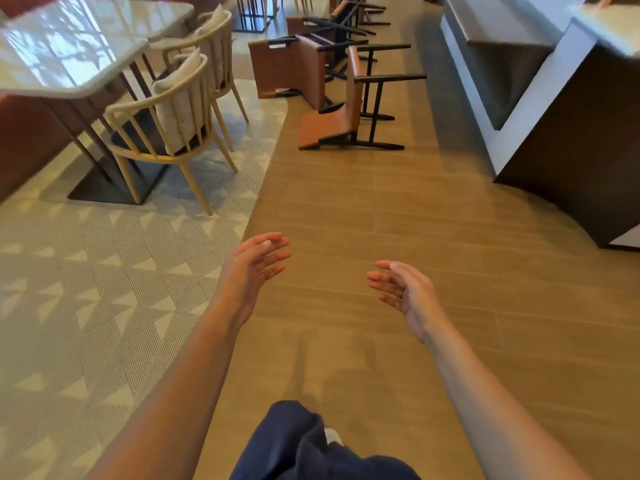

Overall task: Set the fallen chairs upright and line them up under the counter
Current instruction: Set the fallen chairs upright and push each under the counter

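Several brown leather chairs with black metal legs lie tipped over on the wooden floor ahead. The nearest fallen chair (341, 112) lies on its side, legs pointing right. A second fallen chair (294, 69) lies behind it, and a third (341, 19) farther back. The counter (540, 109) runs along the right, dark below with a pale frame. My left hand (251, 275) and my right hand (403, 296) are stretched out over the floor, palms facing each other, fingers relaxed, holding nothing. Both are well short of the nearest chair.
A marble-topped table (69, 50) with two upright pale wooden armchairs (169, 123) stands at the left on patterned carpet (86, 271). The wooden floor strip (346, 209) runs between carpet and counter. My dark trouser leg (294, 445) shows at the bottom.
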A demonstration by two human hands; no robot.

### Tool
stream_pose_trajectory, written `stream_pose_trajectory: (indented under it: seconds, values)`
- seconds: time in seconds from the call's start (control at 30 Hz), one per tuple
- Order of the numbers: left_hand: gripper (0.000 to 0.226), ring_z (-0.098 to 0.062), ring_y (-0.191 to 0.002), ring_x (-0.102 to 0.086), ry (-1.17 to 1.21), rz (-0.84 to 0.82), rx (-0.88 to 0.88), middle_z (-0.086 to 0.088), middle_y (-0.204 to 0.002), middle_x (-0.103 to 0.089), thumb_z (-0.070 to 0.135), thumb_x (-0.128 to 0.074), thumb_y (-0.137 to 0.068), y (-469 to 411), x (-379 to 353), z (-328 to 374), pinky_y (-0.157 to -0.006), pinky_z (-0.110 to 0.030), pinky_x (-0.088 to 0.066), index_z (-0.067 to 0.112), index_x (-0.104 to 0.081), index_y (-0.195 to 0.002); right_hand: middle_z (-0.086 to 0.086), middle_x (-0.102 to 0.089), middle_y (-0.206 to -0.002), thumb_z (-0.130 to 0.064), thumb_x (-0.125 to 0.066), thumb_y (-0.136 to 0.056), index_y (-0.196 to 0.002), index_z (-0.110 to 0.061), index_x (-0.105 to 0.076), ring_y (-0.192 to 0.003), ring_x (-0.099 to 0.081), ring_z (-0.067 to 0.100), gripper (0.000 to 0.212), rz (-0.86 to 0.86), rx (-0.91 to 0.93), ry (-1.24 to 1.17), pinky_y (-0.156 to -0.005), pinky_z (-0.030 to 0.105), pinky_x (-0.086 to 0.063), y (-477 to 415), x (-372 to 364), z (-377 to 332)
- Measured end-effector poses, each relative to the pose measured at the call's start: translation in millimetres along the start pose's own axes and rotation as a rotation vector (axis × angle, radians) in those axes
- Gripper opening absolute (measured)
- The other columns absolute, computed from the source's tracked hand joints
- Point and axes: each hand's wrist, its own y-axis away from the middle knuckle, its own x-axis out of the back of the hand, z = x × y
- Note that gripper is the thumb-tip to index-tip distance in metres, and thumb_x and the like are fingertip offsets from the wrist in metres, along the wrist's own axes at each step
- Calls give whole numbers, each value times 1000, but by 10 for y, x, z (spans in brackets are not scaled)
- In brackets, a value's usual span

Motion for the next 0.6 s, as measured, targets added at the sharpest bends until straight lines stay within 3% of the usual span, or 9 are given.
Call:
stream_pose_trajectory:
  seconds: [0.23, 0.6]
  values:
    - [23, -22, -100, -67, 38, 16, -6, -8, -110, -70, 11, -45, -95, -1317, 95, 248, -92, -37, -48, 12, -66, -104, 9, -75, -95, -23, -47, -100, -101, -16, -68, -89, -71, 19, 22, -15, -14, 21, -70, 28, -52, -1275, -353, -306]
    - [24, -23, -100, -68, -25, -44, 36, -13, -113, -69, 11, -47, -95, -3683, 62, 1046, -92, -38, -49, 7, -63, -112, 6, -75, -91, -22, -45, -101, -101, -16, -67, -85, -70, 16, 22, 34, -17, -23, -72, 29, -49, -3278, -1232, -1174]
